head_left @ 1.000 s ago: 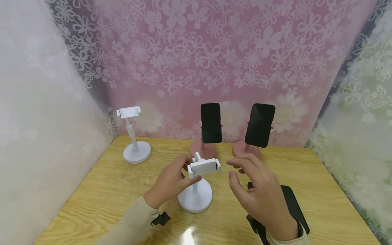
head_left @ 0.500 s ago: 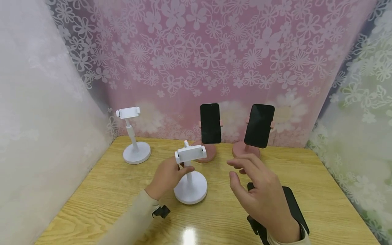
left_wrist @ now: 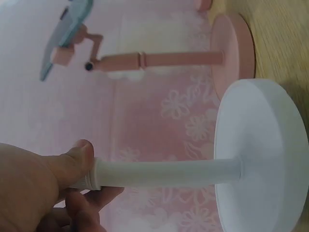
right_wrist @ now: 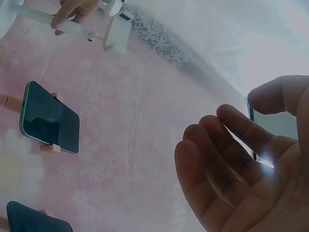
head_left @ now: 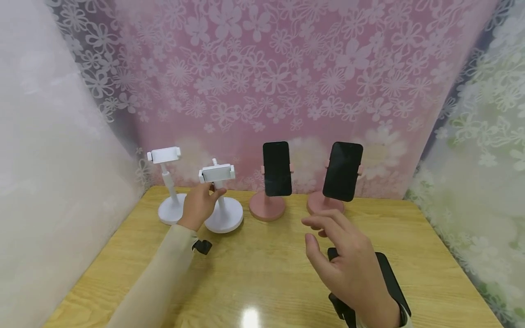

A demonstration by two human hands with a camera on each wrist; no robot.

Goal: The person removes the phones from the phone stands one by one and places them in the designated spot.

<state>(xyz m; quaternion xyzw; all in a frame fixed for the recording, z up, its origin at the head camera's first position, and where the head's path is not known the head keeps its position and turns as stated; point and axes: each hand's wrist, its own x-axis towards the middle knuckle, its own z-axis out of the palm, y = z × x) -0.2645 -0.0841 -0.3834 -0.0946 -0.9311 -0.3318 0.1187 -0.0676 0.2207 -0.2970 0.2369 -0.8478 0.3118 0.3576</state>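
My left hand (head_left: 200, 206) grips the post of a white phone stand (head_left: 223, 215), thumb on one side and fingers curled round the other. In the left wrist view the stand's post (left_wrist: 169, 172) runs from the hand to a round white base (left_wrist: 260, 154). Its cradle (head_left: 217, 173) carries no phone. Just left of it is a second white phone stand (head_left: 164, 155), its base partly hidden by the hand. My right hand (head_left: 348, 259) hovers at the right with loosely bent fingers and holds nothing; the right wrist view shows its fingers (right_wrist: 193, 169) around bare air.
Two pink phone stands (head_left: 267, 207) (head_left: 316, 203) at the back hold black phones (head_left: 277, 168) (head_left: 343, 171). A dark phone (head_left: 391, 278) lies on the wooden table (head_left: 262, 282) under the right hand. Floral curtains (head_left: 254, 82) close off the back and sides.
My left hand has carried the white stand back and to the left, from the middle of the table to beside the other white stand. The right hand has stayed nearly still.
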